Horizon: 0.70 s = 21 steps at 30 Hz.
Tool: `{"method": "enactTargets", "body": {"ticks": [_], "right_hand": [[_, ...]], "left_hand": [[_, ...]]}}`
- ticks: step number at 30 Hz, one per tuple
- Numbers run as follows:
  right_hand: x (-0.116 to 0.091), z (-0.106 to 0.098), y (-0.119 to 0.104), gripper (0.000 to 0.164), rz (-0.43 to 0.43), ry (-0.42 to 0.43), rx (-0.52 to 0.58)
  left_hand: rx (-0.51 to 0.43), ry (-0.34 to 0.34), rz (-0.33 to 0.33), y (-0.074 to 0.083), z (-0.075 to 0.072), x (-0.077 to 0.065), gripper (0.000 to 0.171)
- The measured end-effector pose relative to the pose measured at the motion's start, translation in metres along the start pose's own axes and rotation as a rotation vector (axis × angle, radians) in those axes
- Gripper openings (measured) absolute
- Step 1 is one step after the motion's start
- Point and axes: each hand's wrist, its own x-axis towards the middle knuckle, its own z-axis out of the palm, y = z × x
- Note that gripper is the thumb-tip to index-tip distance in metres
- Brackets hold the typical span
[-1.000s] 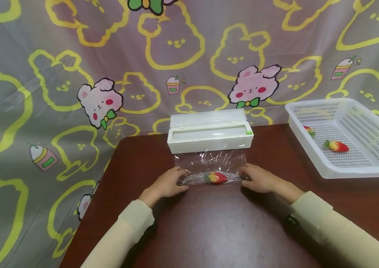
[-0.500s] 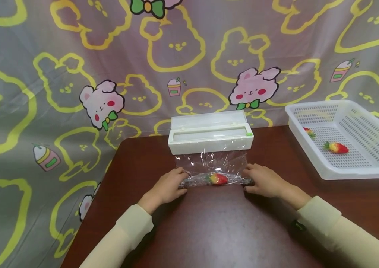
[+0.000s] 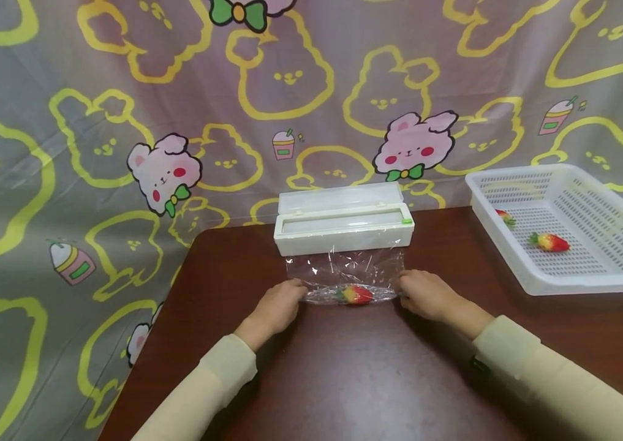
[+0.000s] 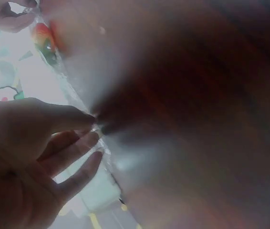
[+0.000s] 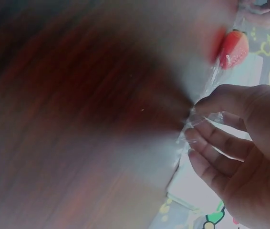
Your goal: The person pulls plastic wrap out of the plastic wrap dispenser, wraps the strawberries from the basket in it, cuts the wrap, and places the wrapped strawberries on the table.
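Observation:
A red and yellow strawberry lies rolled in clear plastic wrap on the table. From that roll the film runs back to a white wrap dispenser box with its lid raised. My left hand pinches the twisted left end of the wrap between thumb and fingertips. At the other end, my right hand pinches the wrap in the same way. Both wrist views show the thumb meeting the fingers on the film, with the strawberry between the two hands.
A white perforated basket stands at the right, holding a strawberry and another partly hidden by its wall. Behind the dark wooden table hangs a curtain with cartoon prints.
The fingers of both hands have closed from a looser spread into a pinch on the wrap's ends. The ends look more tightly gathered; the strawberry stays in nearly the same place.

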Motion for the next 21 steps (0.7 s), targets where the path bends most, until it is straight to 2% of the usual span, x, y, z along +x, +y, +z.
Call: {"method": "enactTargets", "body": {"ticks": [4,7,12,17,21], "right_hand": [[-0.001,0.001,0.005,0.019,0.009,-0.010,0.068],[-0.002,0.002,0.010,0.023,-0.011,0.015,0.115],[-0.005,0.004,0.019,0.019,-0.067,0.053,0.172],[-0.007,0.000,0.027,0.012,-0.018,0.055,0.240],[-0.002,-0.006,0.032,0.010,0.028,0.036,0.306]], "left_hand": [[-0.078,0.043,-0.021,-0.008,0.002,-0.003,0.016],[-0.139,0.073,-0.027,-0.012,0.002,-0.005,0.015],[-0.225,0.065,-0.057,-0.016,-0.001,-0.007,0.012],[-0.299,0.067,-0.082,-0.017,-0.003,-0.004,0.013],[-0.318,0.087,-0.094,-0.020,-0.003,0.001,0.015]]}}
